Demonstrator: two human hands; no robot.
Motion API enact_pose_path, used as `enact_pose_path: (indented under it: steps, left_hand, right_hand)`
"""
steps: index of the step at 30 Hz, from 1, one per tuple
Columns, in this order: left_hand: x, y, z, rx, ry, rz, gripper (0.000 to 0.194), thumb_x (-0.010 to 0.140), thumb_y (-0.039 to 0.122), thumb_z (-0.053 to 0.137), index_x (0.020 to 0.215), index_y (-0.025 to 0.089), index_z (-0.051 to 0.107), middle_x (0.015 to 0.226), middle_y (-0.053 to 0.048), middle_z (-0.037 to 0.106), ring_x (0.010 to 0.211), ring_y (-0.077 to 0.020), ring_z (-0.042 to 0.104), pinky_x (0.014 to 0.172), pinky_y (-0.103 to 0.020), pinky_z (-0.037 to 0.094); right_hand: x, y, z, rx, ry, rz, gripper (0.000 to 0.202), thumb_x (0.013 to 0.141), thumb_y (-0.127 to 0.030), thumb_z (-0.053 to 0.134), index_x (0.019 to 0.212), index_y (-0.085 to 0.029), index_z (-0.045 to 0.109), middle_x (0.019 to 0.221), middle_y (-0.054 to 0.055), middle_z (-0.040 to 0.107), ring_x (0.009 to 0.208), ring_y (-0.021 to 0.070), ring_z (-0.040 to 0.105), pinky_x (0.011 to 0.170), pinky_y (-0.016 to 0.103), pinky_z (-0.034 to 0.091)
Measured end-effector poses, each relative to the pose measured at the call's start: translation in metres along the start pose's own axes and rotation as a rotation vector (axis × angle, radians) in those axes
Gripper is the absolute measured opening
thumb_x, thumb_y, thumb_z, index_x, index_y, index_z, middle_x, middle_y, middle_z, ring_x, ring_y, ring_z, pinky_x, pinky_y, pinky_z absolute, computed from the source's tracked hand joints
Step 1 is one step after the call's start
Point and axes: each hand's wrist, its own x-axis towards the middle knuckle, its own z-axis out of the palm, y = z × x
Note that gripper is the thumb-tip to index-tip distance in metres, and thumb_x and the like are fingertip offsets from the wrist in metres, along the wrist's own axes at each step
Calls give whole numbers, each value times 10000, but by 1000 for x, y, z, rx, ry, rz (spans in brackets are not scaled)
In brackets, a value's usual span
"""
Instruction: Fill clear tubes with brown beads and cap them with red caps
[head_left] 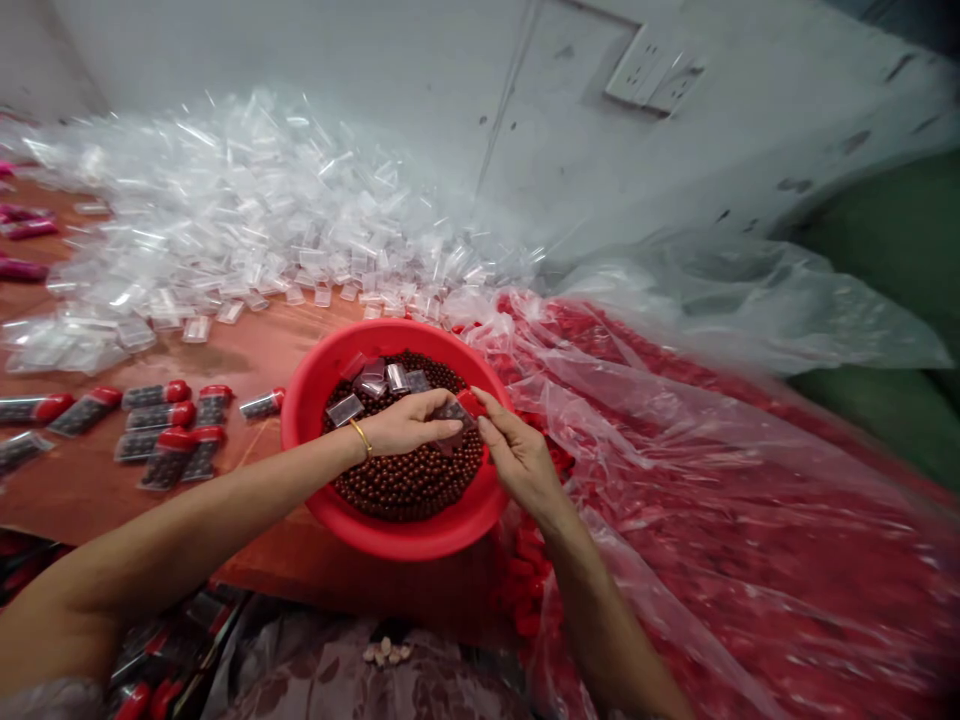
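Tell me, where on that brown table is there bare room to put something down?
The brown wooden tabletop is bare between the heap of small clear plastic boxes, the round red plastic bowl of dark brown beads and the filled red-capped boxes; also in front of those. The right is crowded with clear bags of red caps. Left hand and right hand fill the bowl's middle.

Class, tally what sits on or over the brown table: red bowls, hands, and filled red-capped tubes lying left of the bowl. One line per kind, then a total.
Red bowl: 1
Hands, left hand and right hand, together holding a tube over the bowl: 2
Red-capped tubes on the table left of the bowl: about 11
Total: about 14
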Motion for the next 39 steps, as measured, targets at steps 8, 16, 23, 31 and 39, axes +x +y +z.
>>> enact_pose_path:
  steps: [8, 16, 23, 31, 39]
  left_hand:
    - [-3, -2, 3, 323, 173, 31, 223, 686, 260, 628, 816, 143, 490, 713, 40, 473, 661, -98, 450, 626, -226, 391]
    - [-3, -1, 5, 441, 182, 37, 127, 680, 226, 540, 771, 149, 496, 668, 37, 485, 625, -99, 443, 578, -210, 375]
    - [-9, 13, 7, 760, 149, -43, 94, 659, 230, 539, 711, 153, 523, 622, 20, 519, 568, -108, 452, 536, -218, 338]
    - [-9, 16, 19, 1011, -70, -17, 124, 650, 282, 591, 663, 162, 561, 559, 1, 532, 486, -122, 468, 499, -235, 333]
    - [-18, 10, 21, 1259, -108, 39, 263, 689, 319, 575, 852, 119, 628, 747, -130, 658, 691, -271, 626, 605, -335, 451]
  right_hand:
    - [-8, 2, 9, -225, -19, -158, 467, 898, -247, 426, 1364, -237, 457, 1039, 88, 681, 898, 198, 649, 823, 333, 518]
    - [-14, -3, 20, -206, -8, -192, 498, 910, -219, 402, 1407, -228, 384, 1171, 90, 650, 973, 201, 645, 862, 346, 522]
    - [-15, 1, 13, -288, -46, -222, 388, 871, -251, 444, 1218, -170, 597, 834, 100, 700, 690, 204, 645, 673, 327, 531]
    - [13, -3, 31, 311, 217, 119, 457, 909, -526, 313, 939, -219, 650, 677, 5, 559, 571, 122, 520, 557, 251, 448]
    - [15, -3, 51, 400, -76, 238, 578, 890, -587, 308, 1362, -274, 423, 1137, 47, 587, 1050, 177, 553, 951, 344, 421]
